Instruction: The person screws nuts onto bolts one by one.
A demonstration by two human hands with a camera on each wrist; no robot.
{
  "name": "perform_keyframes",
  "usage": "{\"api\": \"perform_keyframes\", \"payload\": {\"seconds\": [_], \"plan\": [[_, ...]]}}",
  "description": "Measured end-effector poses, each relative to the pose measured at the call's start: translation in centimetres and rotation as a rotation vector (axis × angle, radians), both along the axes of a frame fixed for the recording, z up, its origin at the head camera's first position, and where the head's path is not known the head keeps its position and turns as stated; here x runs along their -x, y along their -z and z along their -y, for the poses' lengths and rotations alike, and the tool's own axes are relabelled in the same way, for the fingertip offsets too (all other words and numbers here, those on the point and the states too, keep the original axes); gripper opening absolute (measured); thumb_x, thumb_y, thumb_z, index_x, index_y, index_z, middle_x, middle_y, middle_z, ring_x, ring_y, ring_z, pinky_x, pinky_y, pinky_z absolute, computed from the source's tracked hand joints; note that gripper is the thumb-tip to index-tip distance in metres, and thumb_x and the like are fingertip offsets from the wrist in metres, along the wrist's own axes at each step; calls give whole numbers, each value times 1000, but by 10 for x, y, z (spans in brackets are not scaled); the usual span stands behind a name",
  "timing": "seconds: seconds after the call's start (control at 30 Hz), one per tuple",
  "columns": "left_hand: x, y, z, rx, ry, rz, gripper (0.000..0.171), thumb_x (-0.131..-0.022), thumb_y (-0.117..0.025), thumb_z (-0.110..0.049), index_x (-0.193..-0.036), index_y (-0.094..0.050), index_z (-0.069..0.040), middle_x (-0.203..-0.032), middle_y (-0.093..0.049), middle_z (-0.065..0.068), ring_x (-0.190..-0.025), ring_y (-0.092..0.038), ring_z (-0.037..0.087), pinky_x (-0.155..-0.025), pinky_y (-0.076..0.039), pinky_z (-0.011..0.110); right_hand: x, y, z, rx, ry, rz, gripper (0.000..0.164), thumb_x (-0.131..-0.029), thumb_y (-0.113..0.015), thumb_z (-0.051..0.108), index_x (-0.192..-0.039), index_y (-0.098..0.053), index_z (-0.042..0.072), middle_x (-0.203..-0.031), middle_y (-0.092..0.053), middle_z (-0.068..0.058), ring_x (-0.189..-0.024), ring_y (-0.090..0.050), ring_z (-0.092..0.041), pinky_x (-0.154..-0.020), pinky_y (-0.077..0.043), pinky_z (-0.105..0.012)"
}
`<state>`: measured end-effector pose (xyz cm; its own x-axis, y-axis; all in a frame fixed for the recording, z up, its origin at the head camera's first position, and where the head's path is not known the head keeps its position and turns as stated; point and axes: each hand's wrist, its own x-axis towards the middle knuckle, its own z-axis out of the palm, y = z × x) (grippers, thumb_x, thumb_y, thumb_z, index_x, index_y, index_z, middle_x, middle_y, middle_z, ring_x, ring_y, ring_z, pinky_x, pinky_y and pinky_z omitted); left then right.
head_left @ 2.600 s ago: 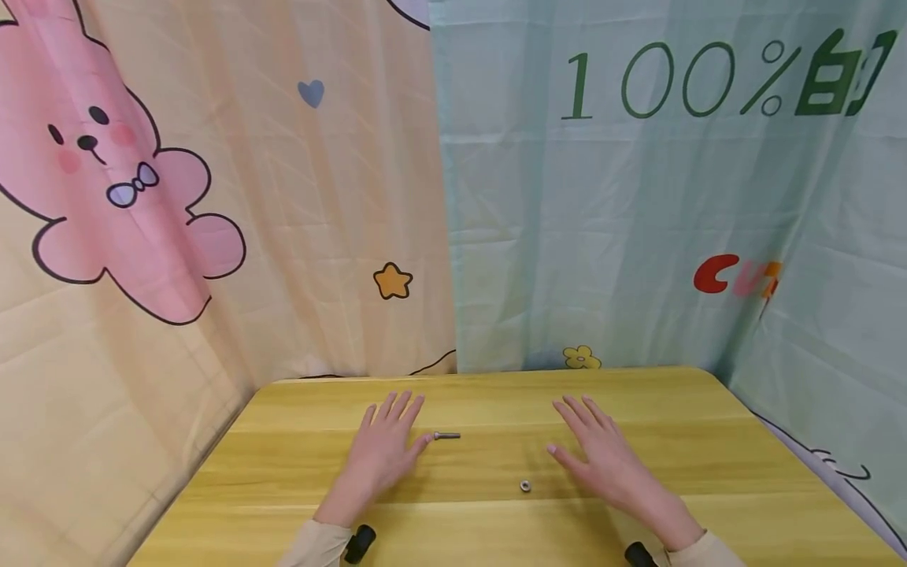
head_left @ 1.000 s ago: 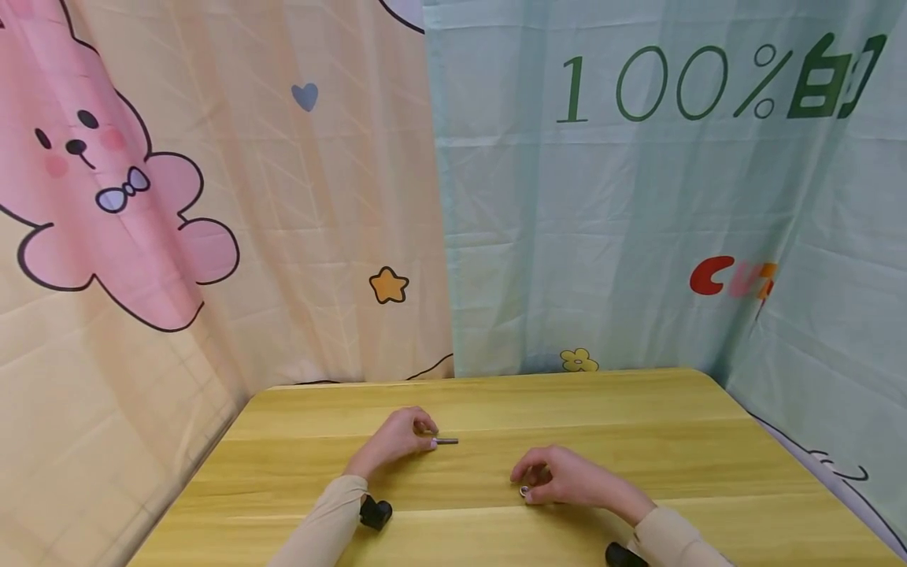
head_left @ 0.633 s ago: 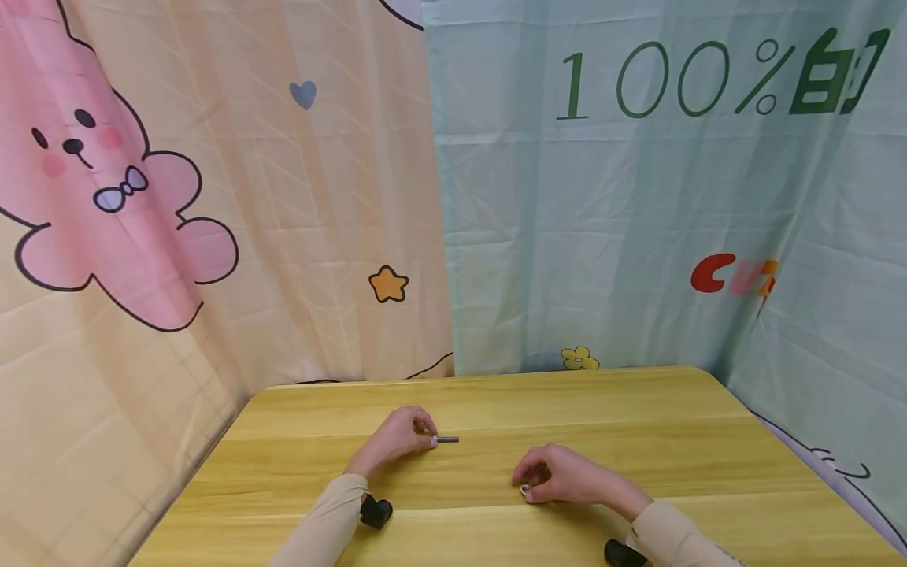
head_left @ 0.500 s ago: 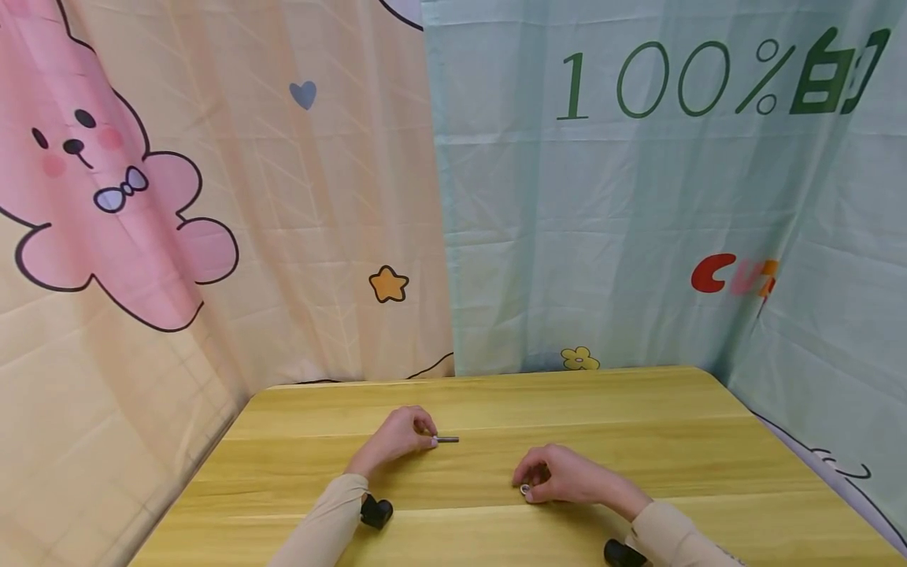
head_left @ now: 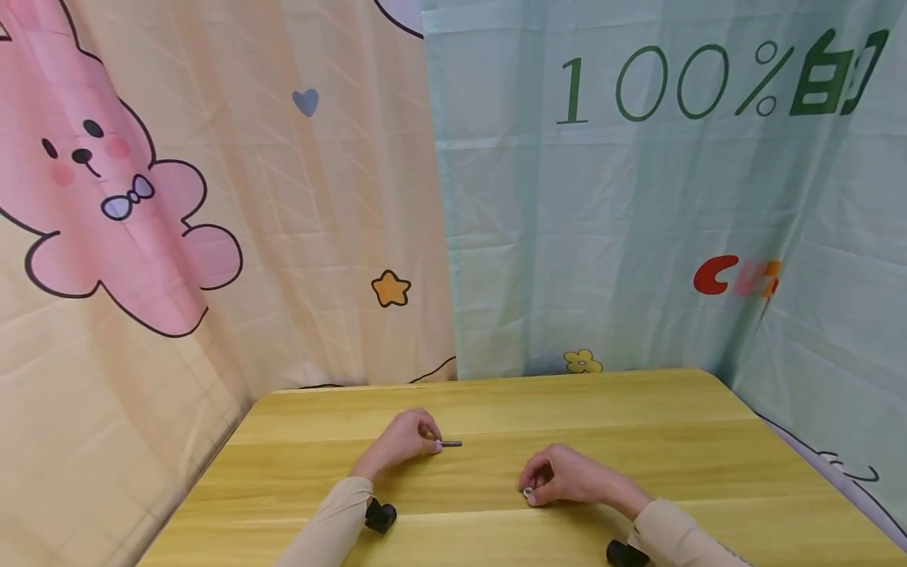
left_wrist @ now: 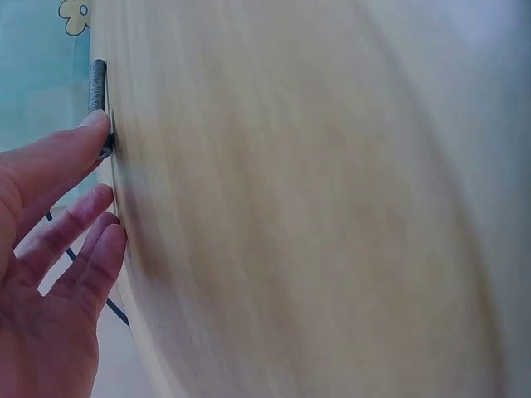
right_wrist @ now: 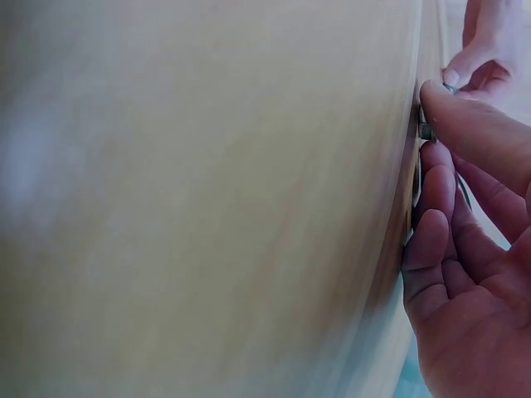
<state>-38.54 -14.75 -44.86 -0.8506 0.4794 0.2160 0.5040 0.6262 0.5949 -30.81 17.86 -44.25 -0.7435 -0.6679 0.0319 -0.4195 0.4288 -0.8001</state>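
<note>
A small threaded metal bolt [head_left: 451, 444] lies along the tabletop, its shank pointing right. My left hand [head_left: 402, 439] pinches it at the head end between thumb and finger; in the left wrist view the threads of the bolt [left_wrist: 98, 84] stick out past the thumb, and its head is partly covered. Nearer the front and to the right, my right hand [head_left: 570, 475] holds a small metal nut [head_left: 527, 491] between thumb and fingertips, close over the wood. The right wrist view shows the nut [right_wrist: 426, 131] mostly hidden by the thumb, with the other fingers curled below.
Both hands work over a wooden table [head_left: 453, 543] with rounded far corners. Printed curtains [head_left: 340, 197] hang behind it and along both sides. A black wrist camera [head_left: 380, 516] sits under the left sleeve, another black camera [head_left: 627, 554] under the right.
Earlier both hands were spread flat beside the bolt and nut. Since then the fingers have curled in, the left onto the bolt and the right onto the nut. The head view has shifted slightly.
</note>
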Motion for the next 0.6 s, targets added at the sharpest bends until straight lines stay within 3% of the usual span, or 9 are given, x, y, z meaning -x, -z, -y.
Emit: {"api": "perform_keyframes", "payload": {"seconds": [0.37, 0.6], "plan": [[-1, 3, -2, 17, -17, -2, 9, -80, -81, -12, -81, -73, -12, -88, -57, -3, -78, -50, 15, -70, -41, 32, 1, 7, 0, 32, -16, -11, 9, -84, -77, 8, -93, -74, 7, -80, -67, 3, -69, -57, -5, -63, -48, -22], [-2, 2, -3, -11, 8, 25, 8, -82, -79, -9, -80, -71, -10, -90, -58, -2, -78, -52, 14, -69, -43, 29, 0, 4, 0, 35, 9, 1, 9, -84, -77, 6, -93, -74, 6, -80, -67, 1, -69, -56, -6, -63, -47, -21]]}}
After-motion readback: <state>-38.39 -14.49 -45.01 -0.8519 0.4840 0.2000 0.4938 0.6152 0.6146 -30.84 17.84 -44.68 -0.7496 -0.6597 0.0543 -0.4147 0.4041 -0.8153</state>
